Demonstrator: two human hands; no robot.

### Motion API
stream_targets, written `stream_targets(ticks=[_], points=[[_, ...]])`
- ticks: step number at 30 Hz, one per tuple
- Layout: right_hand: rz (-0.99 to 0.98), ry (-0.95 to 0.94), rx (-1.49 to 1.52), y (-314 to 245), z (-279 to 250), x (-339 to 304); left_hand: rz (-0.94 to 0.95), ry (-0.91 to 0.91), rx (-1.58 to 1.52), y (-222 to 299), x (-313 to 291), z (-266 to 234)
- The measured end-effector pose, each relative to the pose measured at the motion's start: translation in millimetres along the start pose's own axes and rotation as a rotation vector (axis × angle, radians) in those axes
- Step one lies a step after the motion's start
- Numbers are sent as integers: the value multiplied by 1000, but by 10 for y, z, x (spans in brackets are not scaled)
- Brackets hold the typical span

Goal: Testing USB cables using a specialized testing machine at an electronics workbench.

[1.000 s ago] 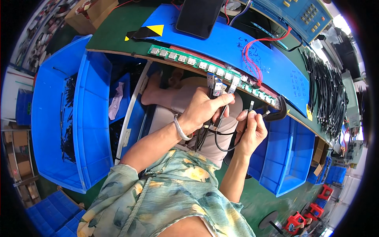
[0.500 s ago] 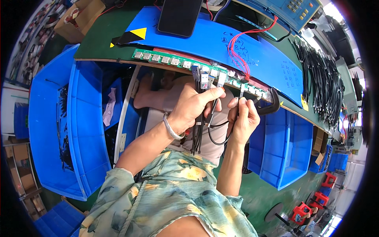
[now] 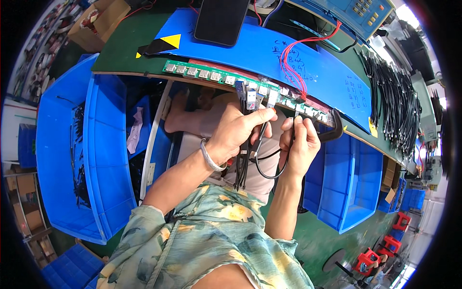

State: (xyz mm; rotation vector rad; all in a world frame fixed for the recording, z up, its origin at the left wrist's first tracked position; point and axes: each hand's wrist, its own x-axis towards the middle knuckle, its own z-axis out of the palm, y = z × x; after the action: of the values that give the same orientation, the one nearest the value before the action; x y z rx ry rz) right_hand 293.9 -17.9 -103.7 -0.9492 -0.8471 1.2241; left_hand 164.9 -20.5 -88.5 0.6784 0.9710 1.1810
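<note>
A green circuit board [image 3: 204,74] with a row of metal sockets lies along the table's near edge. My left hand [image 3: 239,126] is closed round a bunch of black USB cables [image 3: 241,168], their plugs [image 3: 251,96] sticking up above the thumb. One pale plug [image 3: 272,98] by that thumb reaches the board's sockets. My right hand [image 3: 299,139] pinches the other end of a looped black cable [image 3: 272,176] just below the board's right half; its tip meets the sockets, but how far in it sits I cannot tell. Red wires [image 3: 288,60] run to the board.
A black clamp [image 3: 337,126] grips the table edge at the board's right end. Behind lie a blue sheet [image 3: 260,45], a phone [image 3: 219,21] and a blue instrument [image 3: 356,14]. Black cables [image 3: 392,101] are heaped at right. Blue bins [image 3: 108,159] stand left and right [image 3: 344,183] below the table.
My right hand has moved slightly up toward the board, and less of the cable's plug shows above its fingertips. My left hand keeps its hold on the bunch.
</note>
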Motion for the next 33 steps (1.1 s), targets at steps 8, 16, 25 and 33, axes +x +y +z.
stream_targets(ticks=[8, 16, 25, 33], points=[[119, -27, -55, -20, -62, -70, 39, -17, 55, -8, -60, -28], [244, -165, 403, -111, -742, -604, 7, -172, -33, -173, -163, -266], [-92, -145, -515, -237, -19, -361, -22, -264, 226, -224, -246, -110], [-146, -126, -452, -126, 3, -410, 599, -206, 264, -468, -252, -227]])
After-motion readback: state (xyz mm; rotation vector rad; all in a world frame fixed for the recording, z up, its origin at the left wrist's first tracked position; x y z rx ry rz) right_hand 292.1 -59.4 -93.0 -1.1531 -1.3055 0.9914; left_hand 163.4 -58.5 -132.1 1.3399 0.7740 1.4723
